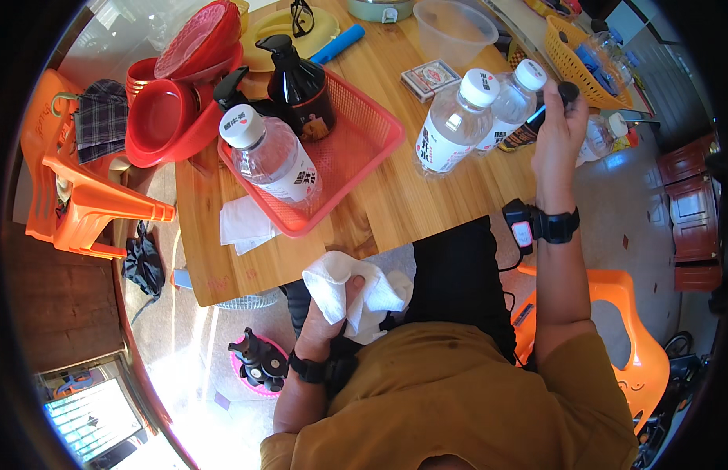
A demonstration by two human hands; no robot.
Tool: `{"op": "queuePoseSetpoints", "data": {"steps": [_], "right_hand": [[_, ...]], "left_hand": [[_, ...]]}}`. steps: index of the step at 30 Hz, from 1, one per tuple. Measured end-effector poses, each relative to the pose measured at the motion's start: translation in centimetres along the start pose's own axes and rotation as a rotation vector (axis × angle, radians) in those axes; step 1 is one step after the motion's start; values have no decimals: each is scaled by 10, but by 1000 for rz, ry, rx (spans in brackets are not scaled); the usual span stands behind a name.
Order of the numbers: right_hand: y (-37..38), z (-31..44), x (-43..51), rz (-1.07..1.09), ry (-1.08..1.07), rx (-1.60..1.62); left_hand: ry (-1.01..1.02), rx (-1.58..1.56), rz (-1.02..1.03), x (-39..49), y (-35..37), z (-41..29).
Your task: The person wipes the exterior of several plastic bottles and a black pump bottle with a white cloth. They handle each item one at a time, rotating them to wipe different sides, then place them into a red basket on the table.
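My left hand (334, 305) grips a crumpled white cloth (369, 288) just off the table's near edge, above my lap. My right hand (560, 129) is raised at the table's right edge, beside a dark bottle (519, 136) with a black cap and a label; my fingers are at its top, and whether they close on it is partly hidden. Two clear plastic bottles with white caps, one nearer (455, 126) and one behind (510, 100), stand left of that hand. A third white-capped bottle (275, 155) leans in a red plastic basket (369, 147) with a black pump bottle (302, 88).
Stacked red bowls and baskets (164, 114) stand at the table's left. A card box (430, 79), a clear plastic bowl (455, 29), a blue tube-like object (338, 44) and folded tissues (246, 223) lie on the wooden table (387, 205). Orange chairs (628, 317) flank it.
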State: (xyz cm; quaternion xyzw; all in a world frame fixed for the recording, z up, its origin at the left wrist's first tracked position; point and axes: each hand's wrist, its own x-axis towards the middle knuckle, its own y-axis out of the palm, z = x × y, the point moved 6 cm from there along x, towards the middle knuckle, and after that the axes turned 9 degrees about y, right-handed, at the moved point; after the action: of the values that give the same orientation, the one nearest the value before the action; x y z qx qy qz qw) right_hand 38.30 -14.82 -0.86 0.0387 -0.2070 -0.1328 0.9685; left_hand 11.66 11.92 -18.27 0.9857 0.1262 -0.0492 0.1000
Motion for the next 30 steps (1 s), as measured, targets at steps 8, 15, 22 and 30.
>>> {"op": "queuePoseSetpoints", "data": {"steps": [8,15,22,30], "right_hand": [[-21,61,-57,32,-112,-14],[-23,90,-121,324,63,56],[26,84,-188,802,338,206],[32,85,-172,750,405,448]], "left_hand": [[-38,146,28,-2,8,-7],[203,190,20,-21,41,-80],[467,460,342,-15,106,-115],[-252,-623,417,-12,105,-68]]}}
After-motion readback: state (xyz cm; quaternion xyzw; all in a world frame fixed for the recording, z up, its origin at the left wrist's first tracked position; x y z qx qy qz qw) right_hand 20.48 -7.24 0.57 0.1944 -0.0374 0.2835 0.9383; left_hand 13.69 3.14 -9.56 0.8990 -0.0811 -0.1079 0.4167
